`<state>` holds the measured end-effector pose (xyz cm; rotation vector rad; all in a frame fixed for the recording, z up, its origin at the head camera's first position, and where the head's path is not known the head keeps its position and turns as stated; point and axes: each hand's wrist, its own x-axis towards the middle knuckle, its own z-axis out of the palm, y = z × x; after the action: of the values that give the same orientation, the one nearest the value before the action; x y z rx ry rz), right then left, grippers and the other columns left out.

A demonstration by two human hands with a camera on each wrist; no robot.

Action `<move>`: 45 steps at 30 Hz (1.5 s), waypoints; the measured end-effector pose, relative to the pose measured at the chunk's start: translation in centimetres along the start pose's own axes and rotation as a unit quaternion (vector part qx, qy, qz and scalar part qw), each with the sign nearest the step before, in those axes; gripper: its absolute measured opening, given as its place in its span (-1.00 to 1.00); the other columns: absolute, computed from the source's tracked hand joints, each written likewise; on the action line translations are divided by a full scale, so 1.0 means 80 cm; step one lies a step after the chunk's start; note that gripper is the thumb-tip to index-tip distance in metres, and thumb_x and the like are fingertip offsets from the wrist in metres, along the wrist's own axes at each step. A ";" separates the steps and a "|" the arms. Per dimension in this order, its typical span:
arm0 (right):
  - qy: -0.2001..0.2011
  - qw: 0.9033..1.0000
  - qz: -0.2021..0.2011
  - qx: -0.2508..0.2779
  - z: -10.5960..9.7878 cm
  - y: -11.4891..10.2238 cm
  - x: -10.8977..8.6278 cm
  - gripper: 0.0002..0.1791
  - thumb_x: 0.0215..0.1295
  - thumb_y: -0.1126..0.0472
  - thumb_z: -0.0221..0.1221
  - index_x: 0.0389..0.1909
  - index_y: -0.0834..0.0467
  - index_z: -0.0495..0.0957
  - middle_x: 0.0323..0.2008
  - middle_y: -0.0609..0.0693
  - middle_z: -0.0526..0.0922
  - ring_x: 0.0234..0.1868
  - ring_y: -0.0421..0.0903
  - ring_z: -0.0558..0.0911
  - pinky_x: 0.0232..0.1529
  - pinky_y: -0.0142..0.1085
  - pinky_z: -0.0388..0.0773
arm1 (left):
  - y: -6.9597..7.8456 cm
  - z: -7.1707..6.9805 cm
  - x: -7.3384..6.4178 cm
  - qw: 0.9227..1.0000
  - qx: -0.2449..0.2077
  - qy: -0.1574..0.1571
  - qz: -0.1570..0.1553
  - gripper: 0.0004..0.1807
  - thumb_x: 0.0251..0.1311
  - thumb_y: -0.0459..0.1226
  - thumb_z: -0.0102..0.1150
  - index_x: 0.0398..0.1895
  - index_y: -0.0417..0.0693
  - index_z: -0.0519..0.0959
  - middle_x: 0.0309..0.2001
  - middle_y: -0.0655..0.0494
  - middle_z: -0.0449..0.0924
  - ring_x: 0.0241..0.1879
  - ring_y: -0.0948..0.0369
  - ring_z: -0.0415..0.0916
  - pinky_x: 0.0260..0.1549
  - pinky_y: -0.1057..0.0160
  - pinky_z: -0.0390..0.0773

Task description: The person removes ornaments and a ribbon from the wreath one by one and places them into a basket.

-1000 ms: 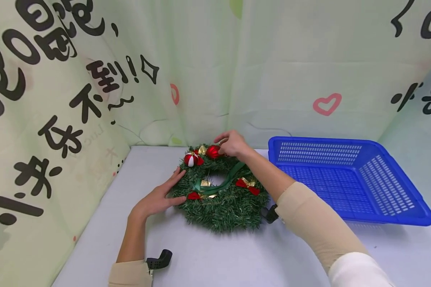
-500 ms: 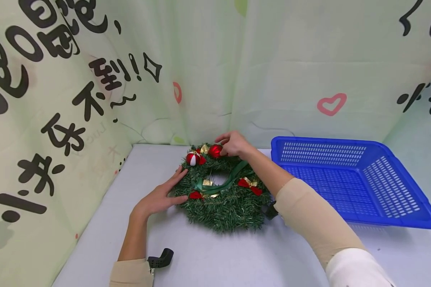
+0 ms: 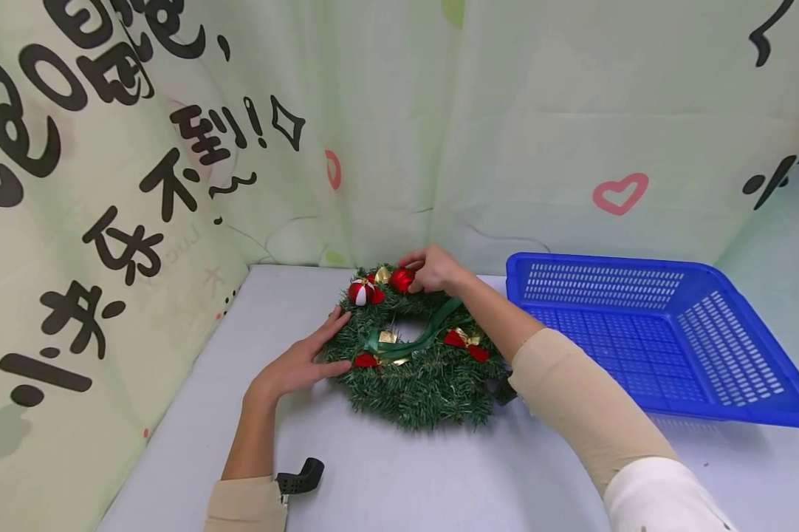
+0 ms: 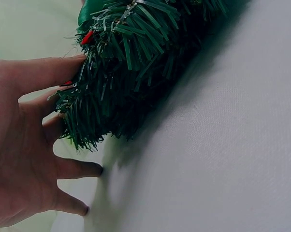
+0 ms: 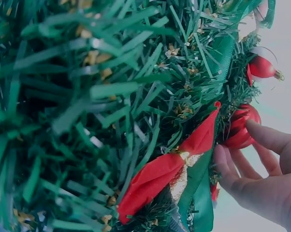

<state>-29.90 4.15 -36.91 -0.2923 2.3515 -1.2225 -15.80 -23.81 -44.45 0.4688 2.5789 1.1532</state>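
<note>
A green artificial wreath (image 3: 419, 395) lies on the table, with a green ribbon (image 3: 433, 332) across its middle. My left hand (image 3: 300, 363) touches its left edge, fingers spread and fairly straight; in the left wrist view, two fingertips reach down beside the wreath. At the far side of the wreath my right hand (image 3: 434, 269) holds a shiny red Christmas ball (image 5: 242, 126) between thumb and fingers. Left of that sits a red-and-white ball (image 3: 362, 292) with a gold bow (image 3: 382, 276) close by. A red bow with gold (image 5: 157, 176) is on the wreath's right part.
A blue perforated plastic basket (image 3: 652, 403) stands on the right of the white table (image 3: 386, 480). Behind and to the left hangs a pale green curtain (image 3: 399, 133) with black lettering. Each wrist wears a black camera mount (image 3: 301, 476).
The head view has shifted slightly, so the scene sits a little further right. Both hands keep nearly the same places on the wreath, and the right still holds the red ball.
</note>
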 end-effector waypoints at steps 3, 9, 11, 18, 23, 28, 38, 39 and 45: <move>0.003 1.000 -0.005 -0.002 0.001 0.003 0.001 -0.36 0.26 0.57 0.25 0.37 0.19 0.56 0.39 0.24 0.54 0.24 0.18 0.63 -0.02 -0.16 0.61 | 0.000 0.001 0.000 1.000 0.000 0.000 -0.001 -0.04 0.40 0.05 0.26 0.72 0.30 -0.06 0.72 0.27 -0.33 0.69 -0.07 -0.22 0.52 -0.38 0.02; 0.012 1.000 -0.009 0.001 0.003 0.006 0.001 -0.40 0.26 0.57 0.27 0.33 0.20 0.58 0.33 0.27 0.58 0.14 0.17 0.68 -0.16 -0.26 0.55 | 0.002 0.001 0.000 1.000 0.005 -0.002 -0.001 -0.05 0.42 0.05 0.23 0.72 0.27 -0.07 0.73 0.22 -0.33 0.68 -0.11 -0.22 0.51 -0.40 0.02; 0.015 1.000 -0.009 0.001 0.003 0.006 0.001 -0.41 0.26 0.56 0.28 0.32 0.20 0.59 0.32 0.27 0.59 0.16 0.18 0.67 -0.18 -0.28 0.53 | 0.002 0.001 0.001 1.000 0.003 -0.004 -0.006 -0.05 0.42 0.04 0.24 0.72 0.30 -0.07 0.72 0.27 -0.33 0.68 -0.08 -0.22 0.52 -0.38 0.02; 0.020 1.000 -0.014 -0.010 0.003 0.002 -0.003 -0.43 0.24 0.53 0.32 0.29 0.19 0.60 0.30 0.27 0.59 0.34 0.20 0.53 -0.07 -0.23 0.53 | 0.000 0.001 0.002 1.000 0.003 -0.002 -0.005 -0.05 0.41 0.05 0.25 0.72 0.31 -0.07 0.72 0.28 -0.34 0.69 -0.07 -0.23 0.52 -0.38 0.01; 0.025 1.000 -0.013 -0.001 0.002 0.002 -0.004 -0.43 0.20 0.54 0.34 0.26 0.20 0.62 0.27 0.26 0.63 0.24 0.17 0.59 -0.15 -0.27 0.54 | 0.000 0.001 0.001 1.000 0.003 -0.004 -0.005 -0.04 0.40 0.07 0.25 0.72 0.32 -0.07 0.72 0.27 -0.34 0.68 -0.08 -0.22 0.51 -0.39 0.01; 0.026 0.999 -0.013 0.016 -0.001 0.001 -0.007 -0.44 0.19 0.56 0.33 0.24 0.19 0.64 0.24 0.25 0.65 0.05 0.13 0.70 -0.15 -0.19 0.65 | 0.000 0.000 0.001 1.000 0.006 -0.002 -0.004 -0.04 0.40 0.06 0.25 0.72 0.32 -0.07 0.72 0.28 -0.33 0.69 -0.06 -0.22 0.52 -0.37 0.02; 0.015 0.999 -0.013 0.037 -0.010 0.004 -0.017 -0.38 0.21 0.60 0.27 0.32 0.23 0.56 0.33 0.31 0.54 0.16 0.25 0.67 0.12 0.02 0.68 | 0.001 0.000 0.001 1.000 0.005 -0.003 0.001 -0.05 0.42 0.05 0.23 0.72 0.28 -0.07 0.73 0.23 -0.33 0.68 -0.12 -0.22 0.51 -0.40 0.01; 0.015 0.999 -0.014 0.039 -0.011 0.005 -0.017 -0.38 0.21 0.61 0.27 0.32 0.23 0.56 0.34 0.32 0.54 0.16 0.25 0.67 0.12 0.01 0.69 | 0.001 0.000 0.001 1.000 0.004 -0.003 0.002 -0.06 0.42 0.05 0.23 0.72 0.27 -0.07 0.73 0.22 -0.33 0.68 -0.12 -0.23 0.51 -0.40 0.01; 0.015 0.998 -0.017 0.059 -0.016 0.011 -0.020 -0.36 0.17 0.64 0.27 0.30 0.27 0.57 0.34 0.33 0.51 0.16 0.25 0.67 0.09 -0.03 0.72 | 0.001 -0.001 0.000 1.000 0.003 -0.005 0.003 -0.05 0.43 0.05 0.23 0.73 0.26 -0.08 0.73 0.19 -0.34 0.68 -0.13 -0.24 0.50 -0.40 0.02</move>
<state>-29.16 6.21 -36.50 -0.2782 2.2967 -1.3845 -15.83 -23.79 -44.34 0.4822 2.5746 1.1408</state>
